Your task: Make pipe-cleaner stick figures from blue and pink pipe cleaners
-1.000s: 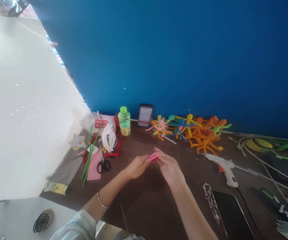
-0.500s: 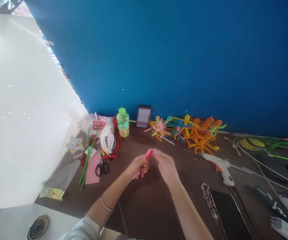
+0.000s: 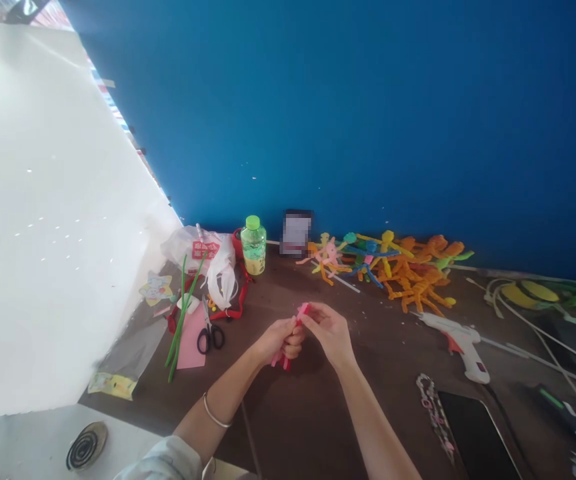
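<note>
In the middle of the head view, my left hand (image 3: 281, 340) is closed around a small bundle of pink and red pipe cleaners (image 3: 287, 363). Its loose ends stick out below the fist and its top rises above the thumb. My right hand (image 3: 331, 333) pinches that top end between thumb and fingertips. Fingers hide the middle of the bundle. Both hands are above the dark brown table (image 3: 298, 413). Finished-looking pipe cleaner figures in orange (image 3: 421, 283), blue (image 3: 368, 257) and pink (image 3: 331, 253) lie behind and to the right.
Scissors (image 3: 211, 337), pink paper (image 3: 191, 343) and green pipe cleaners (image 3: 181, 327) lie left, near a plastic bag (image 3: 221, 270) and a green-capped bottle (image 3: 254, 247). A white glue gun (image 3: 461, 340), a phone (image 3: 478, 437) and a bead chain (image 3: 435, 413) lie right. A blue wall (image 3: 318, 120) stands behind.
My right fingers, straighter beside the bundle before, have curled and now pinch its top. More red shows at both ends. The whole scene has shifted slightly right in view.
</note>
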